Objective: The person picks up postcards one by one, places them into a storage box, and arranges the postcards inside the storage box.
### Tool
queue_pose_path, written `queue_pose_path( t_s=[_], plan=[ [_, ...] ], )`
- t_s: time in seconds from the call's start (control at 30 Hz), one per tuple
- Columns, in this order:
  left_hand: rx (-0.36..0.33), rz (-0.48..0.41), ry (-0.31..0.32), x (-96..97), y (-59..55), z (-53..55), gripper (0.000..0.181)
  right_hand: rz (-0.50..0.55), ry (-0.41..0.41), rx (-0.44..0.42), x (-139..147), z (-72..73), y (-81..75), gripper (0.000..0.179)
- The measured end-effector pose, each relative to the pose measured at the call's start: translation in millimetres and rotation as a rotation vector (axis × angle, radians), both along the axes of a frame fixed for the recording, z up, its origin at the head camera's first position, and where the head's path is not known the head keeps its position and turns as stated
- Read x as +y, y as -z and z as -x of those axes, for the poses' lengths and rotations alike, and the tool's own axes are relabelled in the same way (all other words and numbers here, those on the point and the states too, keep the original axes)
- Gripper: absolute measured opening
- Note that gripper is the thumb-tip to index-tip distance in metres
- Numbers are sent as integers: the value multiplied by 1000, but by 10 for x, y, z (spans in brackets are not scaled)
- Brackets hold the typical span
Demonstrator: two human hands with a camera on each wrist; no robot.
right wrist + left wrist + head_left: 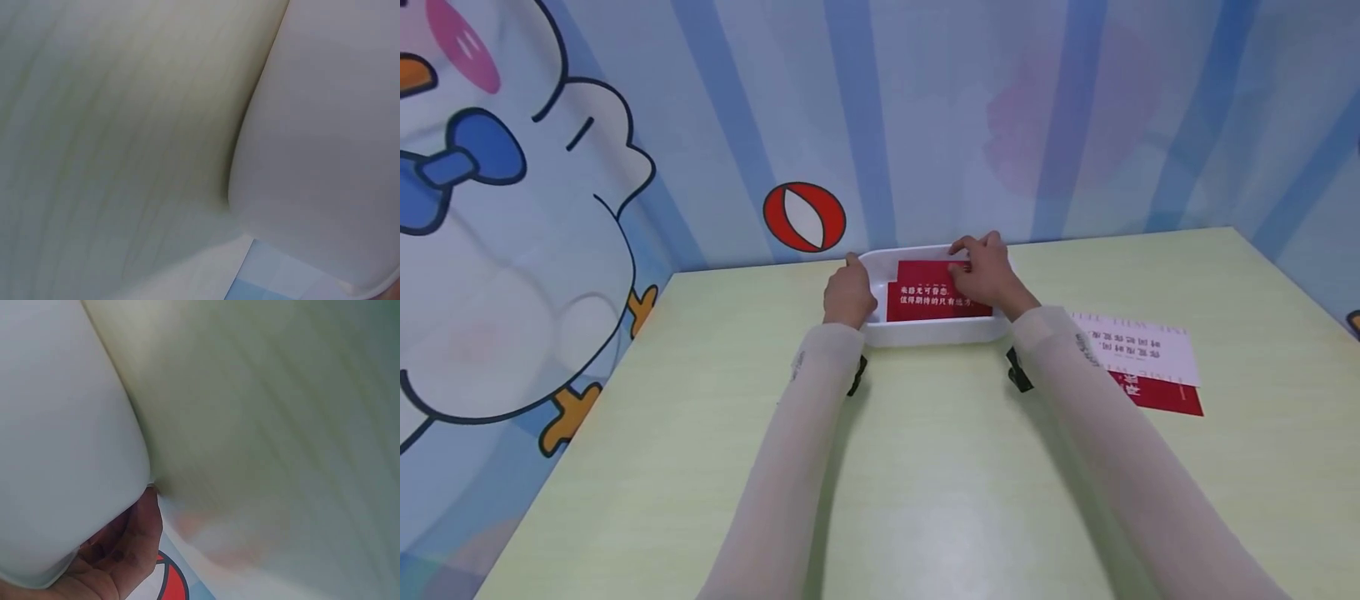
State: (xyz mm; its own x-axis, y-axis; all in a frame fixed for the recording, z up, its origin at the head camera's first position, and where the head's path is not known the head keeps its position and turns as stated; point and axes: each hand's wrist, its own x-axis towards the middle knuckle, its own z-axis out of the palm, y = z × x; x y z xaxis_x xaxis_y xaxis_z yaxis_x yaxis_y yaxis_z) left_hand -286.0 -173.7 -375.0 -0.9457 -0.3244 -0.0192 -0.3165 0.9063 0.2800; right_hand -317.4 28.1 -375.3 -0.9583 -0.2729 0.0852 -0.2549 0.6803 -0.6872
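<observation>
A white plastic tray [936, 333] sits on the table near the back wall. My left hand [848, 296] grips its left end, with the thumb over the rim; in the left wrist view, the fingers of that hand [128, 550] curl under the tray's outer side. Inside the tray lie red cards [925, 304] with white Chinese lettering, overlapping with a stepped edge. My right hand [988, 271] reaches over the tray's right end, its curled thumb and fingers at the upper right of the red cards. The right wrist view shows mostly the tray's outer wall [319, 150].
To the right of the tray, partly behind the right sleeve, a pale pink printed card [1150, 346] overlaps a red card [1172, 398]. The pale table [925, 483] meets a blue striped wall covering [917, 125] with cartoon figures at its back edge.
</observation>
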Motion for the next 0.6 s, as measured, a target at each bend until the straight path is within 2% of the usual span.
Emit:
queue_pose_path(
  t_s=[0.3,0.6],
  plan=[
    [1,-9,2,-3,2,-12,84,-25,-35,32,7,-13,15,46],
    [-4,-18,0,4,-9,-16,85,-83,-55,78,5,-14,27,40]
  ],
)
